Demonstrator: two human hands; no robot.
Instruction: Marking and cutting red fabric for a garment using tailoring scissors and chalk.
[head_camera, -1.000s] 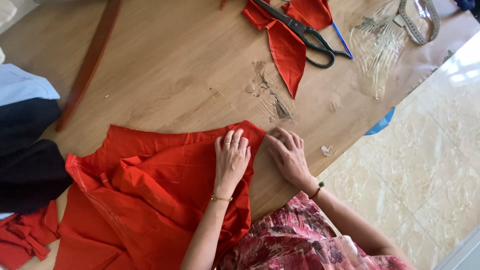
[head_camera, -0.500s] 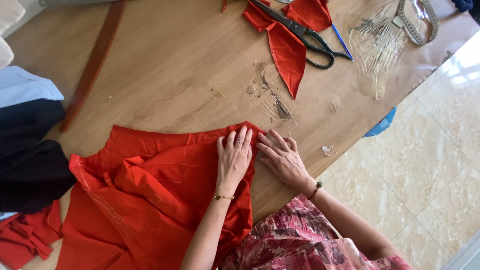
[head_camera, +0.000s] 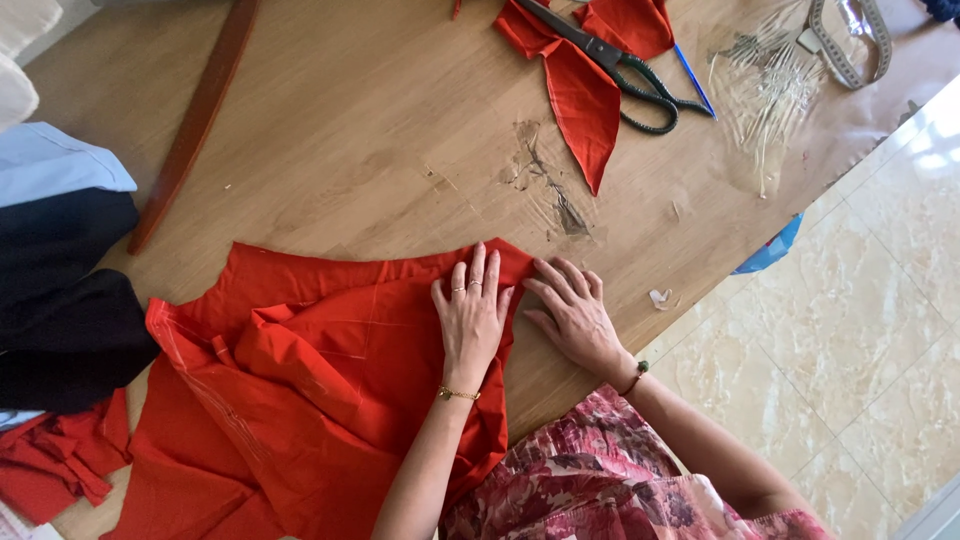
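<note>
- Red cloth (head_camera: 300, 400) lies spread on the near part of the table (head_camera: 350, 150), its far right corner under the hands.
- Left hand (head_camera: 470, 315) flat on that corner, fingers together, palm down; likely pinning the cloth so it won't slide.
- Right hand (head_camera: 575, 315) just right of it, fingers spread, resting at the cloth's edge and on bare wood; grips nothing.
- Scissors (head_camera: 620, 65) lie far right on a red scrap (head_camera: 580, 105), well apart from both hands.
- Dark folded cloth (head_camera: 60, 320) sits at left edge.
</note>
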